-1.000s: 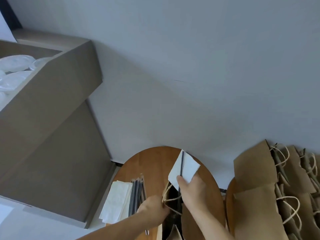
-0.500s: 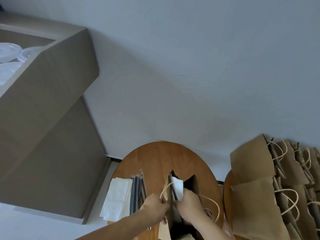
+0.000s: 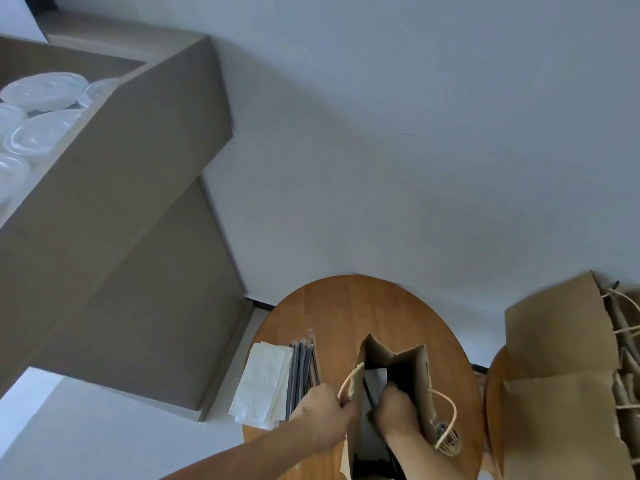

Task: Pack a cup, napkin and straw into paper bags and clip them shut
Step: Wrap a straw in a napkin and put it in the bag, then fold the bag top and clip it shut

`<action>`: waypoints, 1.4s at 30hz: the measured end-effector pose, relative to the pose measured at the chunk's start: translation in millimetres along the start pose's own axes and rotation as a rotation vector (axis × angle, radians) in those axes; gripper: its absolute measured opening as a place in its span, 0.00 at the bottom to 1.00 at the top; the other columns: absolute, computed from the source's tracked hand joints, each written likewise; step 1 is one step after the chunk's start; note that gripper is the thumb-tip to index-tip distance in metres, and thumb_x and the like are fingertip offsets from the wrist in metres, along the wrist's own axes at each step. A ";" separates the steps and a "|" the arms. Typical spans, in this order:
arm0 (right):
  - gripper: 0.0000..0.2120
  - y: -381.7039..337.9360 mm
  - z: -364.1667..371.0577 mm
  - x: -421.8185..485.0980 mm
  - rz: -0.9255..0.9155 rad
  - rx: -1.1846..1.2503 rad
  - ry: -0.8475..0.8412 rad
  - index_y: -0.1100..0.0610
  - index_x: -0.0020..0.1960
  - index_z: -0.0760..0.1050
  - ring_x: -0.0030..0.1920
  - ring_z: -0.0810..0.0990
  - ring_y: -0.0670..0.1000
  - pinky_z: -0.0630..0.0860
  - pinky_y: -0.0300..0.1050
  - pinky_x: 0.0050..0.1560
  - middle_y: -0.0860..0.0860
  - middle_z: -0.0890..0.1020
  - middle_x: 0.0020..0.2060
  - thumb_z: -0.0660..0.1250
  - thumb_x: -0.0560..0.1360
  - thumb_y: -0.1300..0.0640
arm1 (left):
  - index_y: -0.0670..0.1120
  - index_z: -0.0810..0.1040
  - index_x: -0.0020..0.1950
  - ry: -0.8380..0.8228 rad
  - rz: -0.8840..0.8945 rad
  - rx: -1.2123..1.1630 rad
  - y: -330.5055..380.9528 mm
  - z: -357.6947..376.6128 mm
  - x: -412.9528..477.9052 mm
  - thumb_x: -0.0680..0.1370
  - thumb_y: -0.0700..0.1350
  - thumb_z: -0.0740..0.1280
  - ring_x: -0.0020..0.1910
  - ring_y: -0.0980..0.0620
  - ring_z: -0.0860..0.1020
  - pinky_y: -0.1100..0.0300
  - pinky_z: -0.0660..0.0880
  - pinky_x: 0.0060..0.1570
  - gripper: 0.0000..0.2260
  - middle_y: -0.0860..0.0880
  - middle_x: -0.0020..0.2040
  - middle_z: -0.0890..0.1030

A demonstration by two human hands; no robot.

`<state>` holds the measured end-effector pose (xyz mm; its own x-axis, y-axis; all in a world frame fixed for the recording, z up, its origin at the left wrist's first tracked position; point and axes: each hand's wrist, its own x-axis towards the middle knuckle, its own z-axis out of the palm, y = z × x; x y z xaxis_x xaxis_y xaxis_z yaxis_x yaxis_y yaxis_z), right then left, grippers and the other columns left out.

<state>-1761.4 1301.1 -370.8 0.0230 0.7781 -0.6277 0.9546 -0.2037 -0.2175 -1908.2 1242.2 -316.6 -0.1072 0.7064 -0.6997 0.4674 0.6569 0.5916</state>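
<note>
Head view, as I see it from my station. The left hand [image 3: 322, 422] pinches the near left rim of the open bag [image 3: 419, 375], fingers curled at the base of the pale cord handle [image 3: 347, 380], with the mouth spread wide. The right hand [image 3: 394, 412] is inside the mouth of the bag, fingers curled. I cannot tell whether they grip anything.

A white napkin [image 3: 376, 378] stands inside the bag just beyond the right hand's fingers. A thin dark straw [image 3: 367, 392] runs down beside the napkin and passes under that hand. No cup shows inside the bag; the interior is dark.

The bag stands upright on a round wooden table [image 3: 349, 313]. To its left lie a stack of napkins [image 3: 259, 386] and, touching it, a bundle of straws [image 3: 303, 368]. A small round object [image 3: 448, 439] sits by the bag's right handle, too blurred to identify.

To the right, more bags [image 3: 554, 337] lie on a second table [image 3: 493, 393]. At left a grey cabinet [image 3: 121, 202] carries clear plastic cups [image 3: 41, 90] on top.
</note>
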 end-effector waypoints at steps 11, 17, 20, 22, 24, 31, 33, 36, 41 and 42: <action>0.24 -23.6 -106.4 -75.7 -0.348 0.108 0.221 0.53 0.72 0.68 0.69 0.70 0.51 0.69 0.45 0.65 0.48 0.68 0.72 0.63 0.79 0.46 | 0.41 0.82 0.54 -0.077 0.059 -0.056 10.9 7.1 3.2 0.76 0.51 0.67 0.41 0.46 0.81 0.55 0.78 0.46 0.15 0.43 0.45 0.83; 0.21 31.1 -132.7 -71.6 -0.213 0.270 0.197 0.58 0.59 0.77 0.55 0.80 0.50 0.75 0.45 0.52 0.53 0.81 0.58 0.53 0.83 0.44 | 0.55 0.70 0.69 -0.235 0.161 -0.009 16.1 16.9 -12.2 0.73 0.47 0.69 0.52 0.59 0.77 0.70 0.72 0.42 0.24 0.55 0.57 0.79; 0.25 45.3 -96.7 -71.1 -0.144 0.433 -0.100 0.61 0.49 0.78 0.41 0.77 0.50 0.74 0.51 0.46 0.58 0.81 0.45 0.51 0.83 0.44 | 0.58 0.66 0.71 -0.337 0.137 -0.008 17.8 27.2 -18.6 0.69 0.47 0.72 0.54 0.54 0.78 0.66 0.77 0.46 0.32 0.54 0.59 0.77; 0.27 46.9 -76.9 -71.5 -0.133 0.584 -0.182 0.66 0.52 0.77 0.48 0.81 0.58 0.77 0.58 0.54 0.63 0.82 0.49 0.52 0.82 0.44 | 0.62 0.67 0.68 -0.347 0.160 0.025 19.0 38.5 -22.8 0.65 0.51 0.75 0.56 0.52 0.77 0.59 0.77 0.53 0.34 0.53 0.62 0.75; 0.25 43.4 -69.2 -72.0 -0.121 0.744 -0.241 0.66 0.52 0.77 0.51 0.82 0.62 0.81 0.57 0.46 0.64 0.82 0.49 0.53 0.81 0.45 | 0.62 0.70 0.63 -0.269 0.179 0.095 21.0 52.1 -27.1 0.60 0.56 0.75 0.57 0.52 0.76 0.58 0.77 0.55 0.32 0.54 0.59 0.73; 0.12 50.9 -70.7 -67.9 -0.415 0.550 -0.138 0.54 0.45 0.79 0.41 0.78 0.51 0.74 0.48 0.47 0.48 0.83 0.43 0.57 0.78 0.55 | 0.48 0.77 0.53 0.189 0.081 0.363 42.4 89.7 -26.1 0.76 0.44 0.59 0.47 0.48 0.81 0.55 0.79 0.44 0.10 0.49 0.48 0.79; 0.13 62.2 -79.6 -57.7 -0.493 0.306 0.059 0.51 0.61 0.77 0.47 0.79 0.45 0.74 0.40 0.50 0.45 0.80 0.57 0.61 0.79 0.56 | 0.47 0.77 0.46 0.207 0.095 0.351 49.3 84.2 -23.0 0.78 0.44 0.59 0.45 0.46 0.81 0.56 0.78 0.42 0.08 0.48 0.42 0.79; 0.25 76.6 -98.5 -38.5 -0.665 0.051 0.316 0.48 0.72 0.66 0.53 0.80 0.48 0.76 0.39 0.52 0.45 0.68 0.70 0.65 0.77 0.59 | 0.49 0.69 0.34 0.204 0.140 0.418 63.6 66.8 -18.6 0.78 0.45 0.60 0.38 0.47 0.77 0.58 0.71 0.33 0.12 0.51 0.34 0.75; 0.24 87.1 -122.6 -1.8 -0.821 -0.232 0.366 0.48 0.71 0.69 0.55 0.80 0.50 0.78 0.45 0.53 0.46 0.65 0.73 0.68 0.77 0.56 | 0.50 0.66 0.33 0.146 0.219 0.638 90.7 38.5 -2.7 0.79 0.48 0.61 0.38 0.47 0.75 0.57 0.69 0.35 0.14 0.52 0.34 0.71; 0.17 88.0 -126.2 1.0 -0.822 -0.224 0.382 0.49 0.66 0.74 0.54 0.80 0.51 0.78 0.47 0.52 0.47 0.73 0.67 0.67 0.77 0.55 | 0.50 0.66 0.33 0.139 0.230 0.668 95.9 34.0 1.8 0.79 0.49 0.61 0.38 0.47 0.75 0.57 0.69 0.35 0.15 0.52 0.34 0.71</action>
<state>-1639.8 1358.9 -296.2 -0.6269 0.7778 -0.0434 0.7485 0.5860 -0.3103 -1833.8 1297.6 -274.7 -0.0311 0.8635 -0.5033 0.9236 0.2173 0.3158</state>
